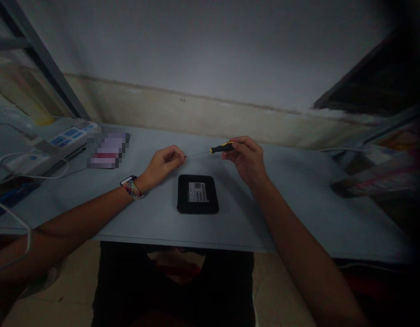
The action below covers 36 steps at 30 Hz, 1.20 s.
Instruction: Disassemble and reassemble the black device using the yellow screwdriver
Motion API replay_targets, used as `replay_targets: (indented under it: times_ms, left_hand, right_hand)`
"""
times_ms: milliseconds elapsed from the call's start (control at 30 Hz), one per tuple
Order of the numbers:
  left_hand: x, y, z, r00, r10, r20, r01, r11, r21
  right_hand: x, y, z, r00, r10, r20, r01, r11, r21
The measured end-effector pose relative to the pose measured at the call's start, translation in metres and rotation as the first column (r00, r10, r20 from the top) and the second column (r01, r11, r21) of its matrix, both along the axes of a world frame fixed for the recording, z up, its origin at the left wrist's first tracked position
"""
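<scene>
Nearest, at six o'clock, dark trousers (116,286) cover the seated person's legs, with pale floor (271,290) to either side. Above them runs the front edge of a grey-blue desk (152,227).

On it lies a flat black box (198,207) with rounded corners, a printed white label (197,192) facing up; its wording is too small to read. Taking this box as the centre of the dial and the wall as twelve, a wristwatch (132,188) with a multicoloured band sits on the left wrist at nine.

The left hand (165,163) is at about half past ten, fingers curled, thumb and fingertips brought together at the tip of a screwdriver (222,147); whether they pinch it or merely touch it, I cannot tell. A tiny reddish spot shows there, too small to identify. The right hand (247,159), near two o'clock, has its thumb and fingers closed around the black-and-yellow handle. The slim shaft slants between the hands, beyond the box at twelve, clear of it.

Farther off, at ten, lies a pixelated phone (109,150), with a white power strip (68,141) just past it. Behind everything, at twelve, stands the wall (203,54), pale grey above a yellowish lower band.
</scene>
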<state>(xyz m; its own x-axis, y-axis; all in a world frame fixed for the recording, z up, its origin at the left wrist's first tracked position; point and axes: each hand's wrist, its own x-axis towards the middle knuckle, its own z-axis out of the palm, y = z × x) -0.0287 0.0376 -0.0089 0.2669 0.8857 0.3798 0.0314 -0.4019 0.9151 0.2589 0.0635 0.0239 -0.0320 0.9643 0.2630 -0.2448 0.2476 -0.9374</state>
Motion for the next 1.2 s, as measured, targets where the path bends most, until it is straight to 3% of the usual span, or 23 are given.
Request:
replay_targets:
  times_ms: [333, 833, 1200]
  left_hand:
    - [0.000, -0.002, -0.002, 0.996, 0.047, -0.076, -0.047, 0.999, 0.001]
    - [0.000, 0.001, -0.007, 0.990, 0.097, -0.100, -0.094, 0.995, 0.034]
    - [0.001, -0.002, -0.004, 0.984, 0.089, -0.155, -0.084, 0.996, 0.043]
  right_hand:
    - [-0.003, -0.006, 0.009, 1.000, -0.024, 0.020, 0.022, 0.997, 0.071]
    - [-0.005, -0.013, 0.016, 0.999, 0.046, -0.008, -0.046, 0.998, 0.044]
    - [-0.005, -0.015, 0.017, 0.997, 0.070, -0.027, -0.068, 0.997, 0.045]
